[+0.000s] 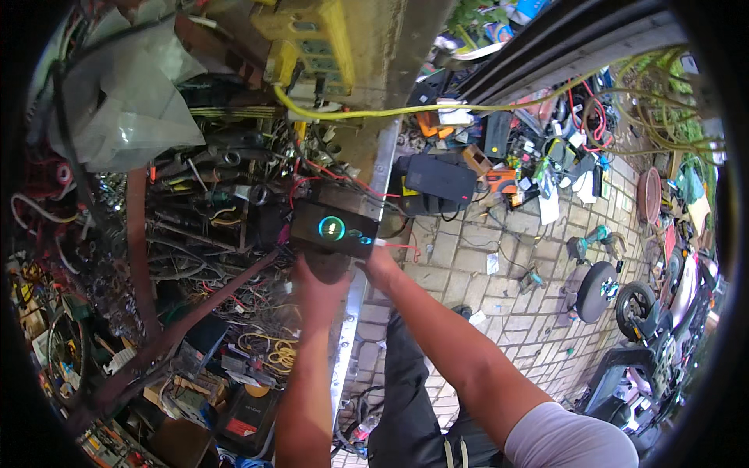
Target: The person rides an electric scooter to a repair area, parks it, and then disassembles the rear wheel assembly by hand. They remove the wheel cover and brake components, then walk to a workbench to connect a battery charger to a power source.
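Note:
A black box-shaped device [337,226] with a glowing teal round display sits at the edge of a cluttered workbench. My left hand [318,273] grips its near underside. On the device's right near corner my right hand [380,264] holds it, close to red wires that run from it. Both forearms reach up from the lower edge.
The workbench [195,234] is heaped with tools, wires and metal parts. A yellow cable [437,109] crosses above. Black cases [438,181] and small tools lie on the paved ground at right. A scooter wheel [633,306] stands far right. A metal rail [360,288] edges the bench.

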`<state>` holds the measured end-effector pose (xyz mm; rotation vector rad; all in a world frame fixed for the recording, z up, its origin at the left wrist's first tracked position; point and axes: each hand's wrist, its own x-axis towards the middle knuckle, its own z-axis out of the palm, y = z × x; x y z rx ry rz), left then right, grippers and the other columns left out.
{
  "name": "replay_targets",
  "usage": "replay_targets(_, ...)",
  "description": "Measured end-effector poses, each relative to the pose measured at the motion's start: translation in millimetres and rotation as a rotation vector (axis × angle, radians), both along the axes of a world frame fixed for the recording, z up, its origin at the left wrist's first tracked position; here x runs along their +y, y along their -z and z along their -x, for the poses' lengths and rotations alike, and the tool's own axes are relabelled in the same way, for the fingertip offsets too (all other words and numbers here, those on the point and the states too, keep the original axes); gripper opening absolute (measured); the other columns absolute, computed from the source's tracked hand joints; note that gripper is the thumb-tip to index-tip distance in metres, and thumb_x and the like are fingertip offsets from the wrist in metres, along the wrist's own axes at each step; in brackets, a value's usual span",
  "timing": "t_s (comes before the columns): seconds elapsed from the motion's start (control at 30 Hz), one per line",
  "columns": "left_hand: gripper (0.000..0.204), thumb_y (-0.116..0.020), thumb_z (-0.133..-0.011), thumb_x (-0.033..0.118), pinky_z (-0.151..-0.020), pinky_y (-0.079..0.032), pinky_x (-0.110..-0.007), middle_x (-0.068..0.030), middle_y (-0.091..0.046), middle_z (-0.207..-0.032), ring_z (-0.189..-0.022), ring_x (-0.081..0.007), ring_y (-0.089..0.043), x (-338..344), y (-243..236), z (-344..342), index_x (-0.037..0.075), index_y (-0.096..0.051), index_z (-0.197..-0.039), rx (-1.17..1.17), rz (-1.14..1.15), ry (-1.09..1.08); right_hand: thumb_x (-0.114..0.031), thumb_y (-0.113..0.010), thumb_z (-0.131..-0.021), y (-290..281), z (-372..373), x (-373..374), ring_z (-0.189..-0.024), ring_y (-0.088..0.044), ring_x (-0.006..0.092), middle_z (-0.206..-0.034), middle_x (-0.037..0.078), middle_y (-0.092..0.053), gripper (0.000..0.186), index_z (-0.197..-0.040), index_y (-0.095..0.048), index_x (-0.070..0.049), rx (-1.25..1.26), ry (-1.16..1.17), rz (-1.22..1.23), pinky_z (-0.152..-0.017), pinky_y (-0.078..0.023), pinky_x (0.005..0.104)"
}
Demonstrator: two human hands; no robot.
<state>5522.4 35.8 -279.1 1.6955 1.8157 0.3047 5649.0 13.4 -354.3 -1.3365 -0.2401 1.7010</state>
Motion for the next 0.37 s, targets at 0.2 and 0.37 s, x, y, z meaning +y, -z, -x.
replay_targets(0.2, 0.091, -0.082, -0.058, 0.019, -0.097, -0.038, -0.041, -0.023, -0.048, -0.122, -0.113, -0.0346, -0.048, 9, -10, -8, -0.002, -0.033, -0.131, -0.105, 0.074, -0.16, -0.021, -0.064, -0.083, 1, 9, 18, -0.097, -0.052, 0.0127, -0.107, -0.003, -0.06, 0.025, -0.107, -0.06, -0.014, 0.327, 0.164, 0.213, -0.08, -0.039, 0.0336)
replay_targets(0.37, 0.091, -0.082, -0.059, 0.021, -0.102, -0.035, -0.041, -0.0233, -0.042, -0.132, -0.122, -0.0368, -0.042, 38, -5, 30, -0.001, -0.033, -0.133, -0.088, 0.077, -0.006, -0.023, -0.065, -0.082, 6, 38, 36, -0.103, -0.048, 0.0128, -0.112, -0.003, -0.057, 0.038, -0.118, -0.052, -0.019, 0.379, 0.221, 0.243, -0.082, -0.038, 0.038)
